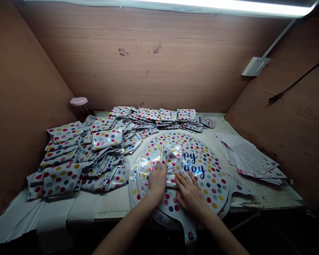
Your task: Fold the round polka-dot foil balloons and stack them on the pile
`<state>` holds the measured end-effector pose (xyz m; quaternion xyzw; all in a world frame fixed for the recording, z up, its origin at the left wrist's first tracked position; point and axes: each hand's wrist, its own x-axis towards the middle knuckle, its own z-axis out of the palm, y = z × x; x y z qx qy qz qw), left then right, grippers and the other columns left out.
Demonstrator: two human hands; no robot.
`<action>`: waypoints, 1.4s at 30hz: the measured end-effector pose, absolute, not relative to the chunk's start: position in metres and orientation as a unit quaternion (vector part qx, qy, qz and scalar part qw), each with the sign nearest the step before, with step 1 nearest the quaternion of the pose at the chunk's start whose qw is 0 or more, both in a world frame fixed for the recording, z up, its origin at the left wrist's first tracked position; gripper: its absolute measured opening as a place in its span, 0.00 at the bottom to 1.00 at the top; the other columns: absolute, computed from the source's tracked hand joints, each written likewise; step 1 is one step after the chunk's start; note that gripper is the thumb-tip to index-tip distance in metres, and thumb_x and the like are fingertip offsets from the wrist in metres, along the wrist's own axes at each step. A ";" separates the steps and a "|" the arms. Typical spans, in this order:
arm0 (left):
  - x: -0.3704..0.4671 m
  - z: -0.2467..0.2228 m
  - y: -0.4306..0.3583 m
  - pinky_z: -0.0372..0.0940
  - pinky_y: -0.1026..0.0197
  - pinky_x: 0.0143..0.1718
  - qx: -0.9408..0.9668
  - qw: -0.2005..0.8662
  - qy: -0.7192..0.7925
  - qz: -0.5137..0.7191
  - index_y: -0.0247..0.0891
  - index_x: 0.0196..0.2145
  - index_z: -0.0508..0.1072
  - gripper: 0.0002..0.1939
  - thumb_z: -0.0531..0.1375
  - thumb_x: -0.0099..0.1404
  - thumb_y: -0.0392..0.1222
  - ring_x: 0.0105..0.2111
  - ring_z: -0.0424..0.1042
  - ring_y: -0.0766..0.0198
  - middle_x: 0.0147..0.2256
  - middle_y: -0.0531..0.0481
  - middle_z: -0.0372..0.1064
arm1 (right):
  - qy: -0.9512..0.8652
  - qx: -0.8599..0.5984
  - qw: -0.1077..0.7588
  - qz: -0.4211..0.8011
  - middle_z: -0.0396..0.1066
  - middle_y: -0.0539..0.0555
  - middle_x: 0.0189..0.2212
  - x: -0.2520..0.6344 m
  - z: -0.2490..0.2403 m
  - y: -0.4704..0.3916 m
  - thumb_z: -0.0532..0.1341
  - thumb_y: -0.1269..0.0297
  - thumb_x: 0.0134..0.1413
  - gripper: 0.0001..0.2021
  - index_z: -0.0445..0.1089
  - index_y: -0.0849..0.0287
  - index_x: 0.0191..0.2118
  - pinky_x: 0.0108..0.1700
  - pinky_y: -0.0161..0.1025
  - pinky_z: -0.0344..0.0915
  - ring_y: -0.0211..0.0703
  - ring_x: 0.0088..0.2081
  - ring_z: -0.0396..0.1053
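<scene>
Flat round foil balloons [212, 177] lie stacked in front of me, white with coloured dots, the top one printed with blue lettering. On the stack is a partly folded dotted foil balloon [172, 164] with a shiny raised crease. My left hand [157, 180] grips the left edge of this folded balloon, its fingers bent around the crease. My right hand [190, 193] lies flat across its lower right part, fingers stretched out and pressing down. The hands cover part of the fold and of the lettering. A balloon's neck [190, 232] hangs over the table's front edge.
Folded dotted balloons [106, 138] are heaped at the left, and a row of folded packets [167, 115] runs along the back. Printed paper sheets [252, 156] lie right. A pink-lidded jar [79, 102] stands back left. Wooden panels [149, 60] enclose the table.
</scene>
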<state>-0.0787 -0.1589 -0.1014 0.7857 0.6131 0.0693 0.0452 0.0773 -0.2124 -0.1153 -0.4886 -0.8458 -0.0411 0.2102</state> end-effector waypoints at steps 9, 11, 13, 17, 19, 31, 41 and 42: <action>-0.149 -0.094 -0.180 0.33 0.42 0.64 0.948 0.129 0.285 0.052 0.38 0.67 0.42 0.45 0.56 0.61 0.58 0.65 0.46 0.49 0.66 0.41 0.43 | -0.919 -0.338 0.203 0.012 0.58 0.65 0.61 0.109 -0.105 -0.242 0.52 0.77 0.50 0.23 0.65 0.71 0.54 0.61 0.55 0.57 0.56 0.66 0.44; -0.157 -0.100 -0.200 0.35 0.45 0.64 0.949 0.105 0.283 0.094 0.40 0.65 0.49 0.35 0.56 0.64 0.48 0.63 0.52 0.53 0.63 0.44 0.53 | -0.930 -0.315 0.165 0.093 0.54 0.65 0.63 0.118 -0.101 -0.259 0.57 0.71 0.46 0.25 0.65 0.69 0.53 0.61 0.55 0.56 0.59 0.66 0.40; -0.158 -0.108 -0.213 0.41 0.47 0.62 0.934 0.085 0.312 0.150 0.43 0.60 0.60 0.24 0.52 0.67 0.38 0.58 0.60 0.56 0.57 0.47 0.64 | -0.933 -0.294 0.154 0.137 0.55 0.66 0.62 0.125 -0.103 -0.265 0.59 0.67 0.45 0.27 0.64 0.68 0.54 0.60 0.56 0.56 0.60 0.66 0.43; -0.144 -0.110 -0.208 0.57 0.52 0.47 0.855 0.131 0.463 0.195 0.42 0.39 0.75 0.12 0.51 0.68 0.37 0.43 0.69 0.57 0.39 0.48 0.74 | -0.851 -0.407 0.260 0.207 0.74 0.62 0.42 0.121 -0.113 -0.235 0.52 0.63 0.57 0.16 0.66 0.61 0.49 0.44 0.46 0.70 0.52 0.46 0.72; -0.133 -0.104 -0.197 0.59 0.55 0.41 0.790 0.163 0.564 0.176 0.39 0.31 0.73 0.14 0.50 0.69 0.41 0.37 0.69 0.58 0.31 0.48 0.73 | -0.749 -0.537 0.303 0.243 0.74 0.55 0.30 0.108 -0.111 -0.208 0.46 0.60 0.63 0.15 0.67 0.58 0.41 0.31 0.40 0.69 0.45 0.30 0.73; -0.098 -0.095 -0.185 0.61 0.57 0.41 0.647 0.136 0.736 0.147 0.36 0.44 0.71 0.12 0.54 0.67 0.42 0.39 0.71 0.55 0.36 0.44 0.73 | -0.816 -0.555 0.160 -0.004 0.48 0.53 0.66 0.031 -0.108 -0.163 0.46 0.58 0.65 0.24 0.53 0.52 0.65 0.63 0.56 0.46 0.58 0.66 0.42; -0.083 -0.064 -0.165 0.64 0.51 0.43 0.611 0.165 0.774 0.002 0.30 0.42 0.75 0.16 0.51 0.67 0.41 0.43 0.72 0.48 0.40 0.35 0.73 | -0.774 -0.631 0.055 0.004 0.31 0.43 0.69 0.021 -0.124 -0.160 0.49 0.54 0.63 0.27 0.42 0.34 0.65 0.59 0.71 0.37 0.74 0.65 0.32; -0.083 -0.063 -0.162 0.64 0.51 0.43 0.609 0.167 0.775 0.002 0.30 0.41 0.75 0.16 0.52 0.66 0.40 0.44 0.71 0.48 0.40 0.34 0.73 | -0.772 -0.634 0.047 0.004 0.30 0.44 0.69 0.020 -0.123 -0.161 0.49 0.53 0.63 0.27 0.42 0.34 0.65 0.59 0.72 0.36 0.74 0.65 0.33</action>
